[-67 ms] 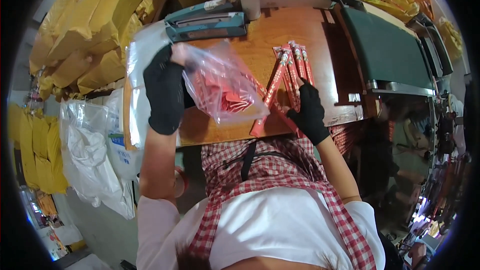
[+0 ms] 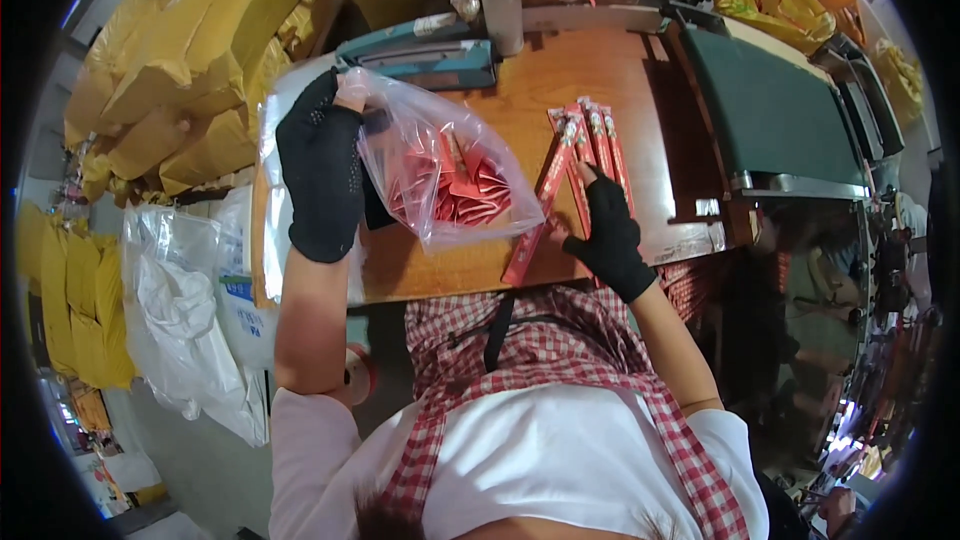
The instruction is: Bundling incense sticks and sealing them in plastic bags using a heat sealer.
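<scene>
Left hand (image 2: pixel 325 165), black-gloved, farther forward, bare fingertips (image 2: pixel 352 90) pinching; right hand (image 2: pixel 612 235), gloved, thumb and forefinger apart; forearms (image 2: pixel 312 325) bare.

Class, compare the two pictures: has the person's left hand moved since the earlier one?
Yes, slightly: judged against the teal device, the left hand has shifted up the picture, closer to it.

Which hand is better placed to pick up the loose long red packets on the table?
Probably the right: the right hand is at the loose red packets, thumb and finger spread over them, while the left hand is occupied holding the clear plastic bag.
</scene>
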`<move>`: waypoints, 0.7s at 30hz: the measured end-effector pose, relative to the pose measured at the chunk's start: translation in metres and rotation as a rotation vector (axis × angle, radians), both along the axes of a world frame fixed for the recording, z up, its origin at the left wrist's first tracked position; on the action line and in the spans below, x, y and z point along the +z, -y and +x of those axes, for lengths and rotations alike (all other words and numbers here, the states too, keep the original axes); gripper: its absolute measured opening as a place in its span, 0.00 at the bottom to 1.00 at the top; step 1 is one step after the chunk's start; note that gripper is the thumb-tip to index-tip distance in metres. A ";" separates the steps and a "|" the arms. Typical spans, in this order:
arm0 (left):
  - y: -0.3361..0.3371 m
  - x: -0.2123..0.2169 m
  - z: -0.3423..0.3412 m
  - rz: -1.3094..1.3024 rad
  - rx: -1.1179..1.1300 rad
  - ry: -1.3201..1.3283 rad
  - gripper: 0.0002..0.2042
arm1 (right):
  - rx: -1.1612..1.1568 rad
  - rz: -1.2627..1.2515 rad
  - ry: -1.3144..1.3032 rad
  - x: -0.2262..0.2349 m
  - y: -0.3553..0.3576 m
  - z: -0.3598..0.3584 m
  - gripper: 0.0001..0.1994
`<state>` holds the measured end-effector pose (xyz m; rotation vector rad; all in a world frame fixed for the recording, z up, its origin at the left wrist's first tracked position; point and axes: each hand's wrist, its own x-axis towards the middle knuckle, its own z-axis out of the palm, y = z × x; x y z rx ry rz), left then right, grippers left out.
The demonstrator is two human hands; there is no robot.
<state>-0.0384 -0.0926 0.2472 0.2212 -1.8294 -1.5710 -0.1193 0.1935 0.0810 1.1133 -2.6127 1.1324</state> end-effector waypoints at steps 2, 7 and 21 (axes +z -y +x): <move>0.002 0.018 -0.001 -0.005 -0.037 -0.027 0.10 | 0.083 -0.077 0.098 0.028 0.015 0.007 0.55; -0.016 0.046 0.007 0.198 -0.146 -0.026 0.10 | 0.387 -0.518 0.037 0.088 0.070 0.011 0.59; -0.003 -0.070 0.031 0.126 -0.531 0.275 0.55 | 0.247 -0.850 0.633 0.093 0.080 0.003 0.35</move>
